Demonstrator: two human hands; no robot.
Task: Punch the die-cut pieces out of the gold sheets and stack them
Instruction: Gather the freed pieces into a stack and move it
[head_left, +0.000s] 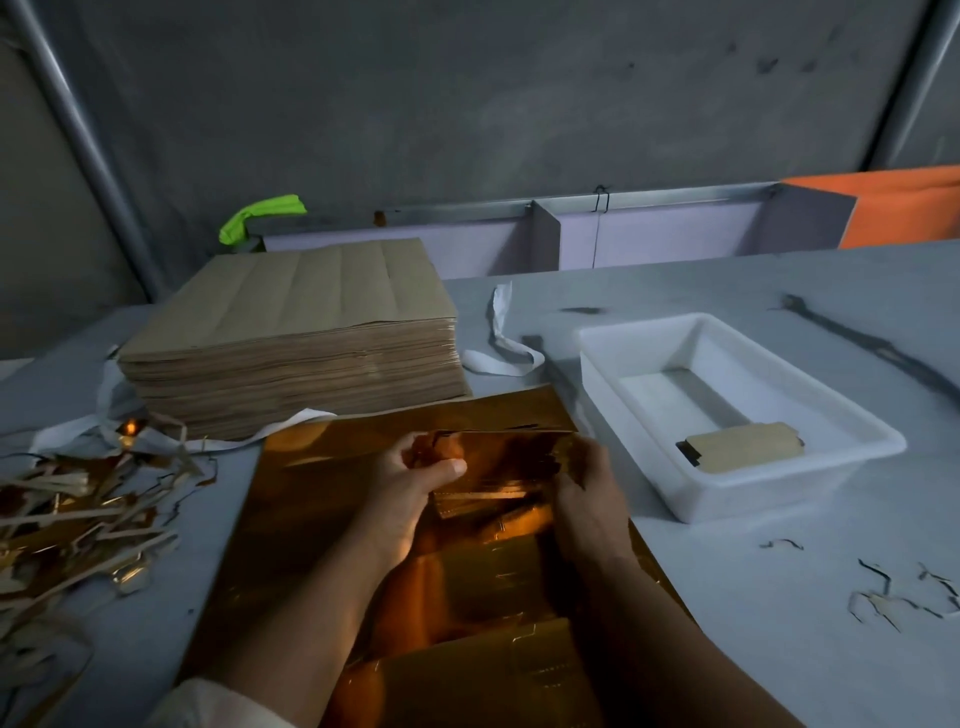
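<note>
1. A gold sheet (311, 519) is lying flat on the grey surface (727, 597), shiny side up. Its long axis is running from the person's body away toward the far side, with the far end leaning slightly to the right.
2. A bundle of gold pieces (509, 457) is being held just above the far end of that sheet. Its long axis is running left to right, from one hand to the other.
3. The left hand (415, 478) is pinching the bundle's left end, its grip closed with the thumb lying on top and the fingers curled underneath.
4. The right hand (587, 488) is holding the bundle's right end, its grip curled round the edge. Both forearms are crossing over the sheet.
5. A white tray (769, 493) is sitting on the surface just to the right of the sheet. A small stack of pieces (743, 447) is lying in its near end, brown side up, long axis left to right.
6. A tall stack of brown sheets (291, 332) is standing beyond the gold sheet, to the left.
7. A heap of scrap strips (78, 519) is sprawling at the left edge, and white strips (501, 343) are curling between the brown stack and the tray.
</note>
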